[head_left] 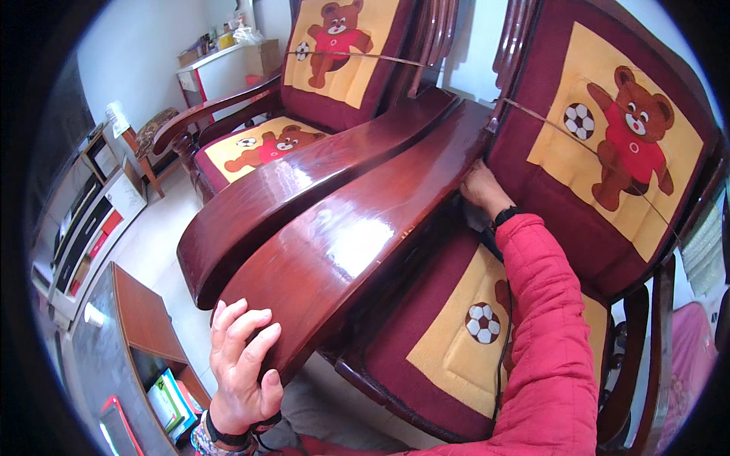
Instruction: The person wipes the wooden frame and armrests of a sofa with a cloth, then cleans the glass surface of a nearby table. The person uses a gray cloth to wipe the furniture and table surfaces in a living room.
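Note:
My left hand (242, 361) rests against the front end of a glossy dark red-brown wooden armrest (304, 266), its fingers apart and stretched along the edge. At the armrest's far end, my right hand (485, 188) reaches in beside the chair's maroon back cushion (517, 163). Its fingers are curled and partly hidden, and a small greyish patch shows just below it. What it grips, if anything, I cannot make out. Under my right forearm lies the seat cushion (449, 357), with a yellow panel and a football picture. A thin dark cord (502, 372) runs down over it.
A second armrest (304, 186) runs close along the first, belonging to another chair with bear-patterned cushions (334, 45). At lower left stands a low table (144, 311) with books (171, 403) inside and a red-edged device (118, 425) on top. A TV cabinet (99, 220) lines the left.

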Motion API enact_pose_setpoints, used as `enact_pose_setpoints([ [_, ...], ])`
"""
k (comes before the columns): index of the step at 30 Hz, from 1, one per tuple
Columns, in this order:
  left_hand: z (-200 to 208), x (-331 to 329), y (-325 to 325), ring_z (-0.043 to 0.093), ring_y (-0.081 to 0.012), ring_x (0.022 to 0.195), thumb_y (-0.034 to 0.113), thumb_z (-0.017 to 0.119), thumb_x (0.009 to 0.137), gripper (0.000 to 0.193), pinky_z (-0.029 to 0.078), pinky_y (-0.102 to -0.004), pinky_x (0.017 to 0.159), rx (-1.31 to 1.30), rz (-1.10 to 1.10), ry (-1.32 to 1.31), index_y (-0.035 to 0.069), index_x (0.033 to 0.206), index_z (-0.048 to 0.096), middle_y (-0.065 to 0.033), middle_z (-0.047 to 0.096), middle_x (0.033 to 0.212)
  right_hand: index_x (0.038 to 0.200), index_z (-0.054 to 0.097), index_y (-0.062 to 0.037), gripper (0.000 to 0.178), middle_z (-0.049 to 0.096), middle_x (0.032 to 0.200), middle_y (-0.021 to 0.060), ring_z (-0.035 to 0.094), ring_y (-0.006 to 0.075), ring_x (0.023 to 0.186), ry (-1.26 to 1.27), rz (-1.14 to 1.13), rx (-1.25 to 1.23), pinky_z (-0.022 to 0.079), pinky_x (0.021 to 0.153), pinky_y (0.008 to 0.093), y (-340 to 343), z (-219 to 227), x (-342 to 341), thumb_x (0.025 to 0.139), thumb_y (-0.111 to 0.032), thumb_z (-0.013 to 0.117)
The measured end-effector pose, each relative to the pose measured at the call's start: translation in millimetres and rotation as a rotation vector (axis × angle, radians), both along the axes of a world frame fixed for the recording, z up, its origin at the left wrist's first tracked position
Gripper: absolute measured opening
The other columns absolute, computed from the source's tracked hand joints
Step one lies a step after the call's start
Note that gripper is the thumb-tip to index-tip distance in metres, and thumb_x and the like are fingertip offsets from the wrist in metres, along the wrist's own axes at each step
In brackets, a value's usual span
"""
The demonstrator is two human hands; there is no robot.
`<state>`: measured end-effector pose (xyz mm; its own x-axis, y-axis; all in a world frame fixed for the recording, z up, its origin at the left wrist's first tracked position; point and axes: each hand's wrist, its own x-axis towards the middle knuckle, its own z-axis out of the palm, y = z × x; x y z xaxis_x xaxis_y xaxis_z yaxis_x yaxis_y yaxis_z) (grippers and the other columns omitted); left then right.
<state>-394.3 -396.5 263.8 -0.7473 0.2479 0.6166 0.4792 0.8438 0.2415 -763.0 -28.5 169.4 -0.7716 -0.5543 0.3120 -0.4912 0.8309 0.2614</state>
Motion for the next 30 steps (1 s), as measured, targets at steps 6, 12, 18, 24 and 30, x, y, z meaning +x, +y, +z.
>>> enact_pose_setpoints([
  [6, -6, -1, -4, 0.048, -0.0336, 0.104, 0.017, 0.058, 0.064, 0.038, 0.031, -0.0516, 0.094, -0.011, -0.030, 0.064, 0.006, 0.100, 0.059, -0.0119, 0.055, 0.106, 0.095, 0.061, -0.0059, 0.027, 0.060, 0.097, 0.0174, 0.057, 0.0350, 0.091, 0.035, -0.146, -0.250, 0.047, 0.076, 0.0430, 7, -7, -12, 0.079, -0.022, 0.046],
  [12, -13, 3, -5, 0.048, -0.0293, 0.102, 0.016, 0.061, 0.066, 0.034, 0.034, -0.0497, 0.092, 0.178, -0.088, 0.228, 0.007, 0.098, 0.056, -0.0082, 0.052, 0.106, 0.115, 0.049, 0.0007, 0.035, 0.046, 0.121, 0.0198, 0.040, 0.0350, 0.113, -0.074, 0.135, -0.347, 0.031, 0.098, 0.0399, 11, -20, -20, 0.085, -0.016, 0.042],
  [18, -12, 3, -7, 0.049, -0.0265, 0.098, 0.013, 0.059, 0.065, 0.027, 0.036, -0.0447, 0.090, 0.167, -0.053, 0.315, 0.007, 0.092, 0.057, -0.0070, 0.055, 0.098, 0.118, 0.044, -0.0005, 0.032, 0.037, 0.127, 0.0224, 0.037, 0.0378, 0.114, -0.251, 0.390, -0.376, 0.028, 0.100, 0.0416, -23, -17, 61, 0.087, -0.004, 0.039],
  [24, -18, -7, -4, 0.052, -0.0264, 0.094, 0.012, 0.056, 0.070, 0.023, 0.036, -0.0401, 0.089, 0.059, -0.036, 0.338, 0.006, 0.092, 0.058, -0.0085, 0.057, 0.097, 0.111, 0.051, 0.0007, 0.030, 0.048, 0.114, 0.0208, 0.042, 0.0341, 0.110, -0.165, 0.571, -0.271, 0.032, 0.096, 0.0389, -83, 12, 156, 0.083, -0.009, 0.046],
  [30, -15, -2, 0, 0.051, -0.0268, 0.098, 0.014, 0.052, 0.076, 0.021, 0.036, -0.0422, 0.091, 0.041, 0.013, 0.326, 0.007, 0.095, 0.058, -0.0072, 0.057, 0.102, 0.095, 0.059, -0.0030, 0.028, 0.056, 0.101, 0.0155, 0.048, 0.0342, 0.102, -0.123, 0.417, -0.110, 0.039, 0.086, 0.0396, -150, 28, 225, 0.081, -0.025, 0.049],
])
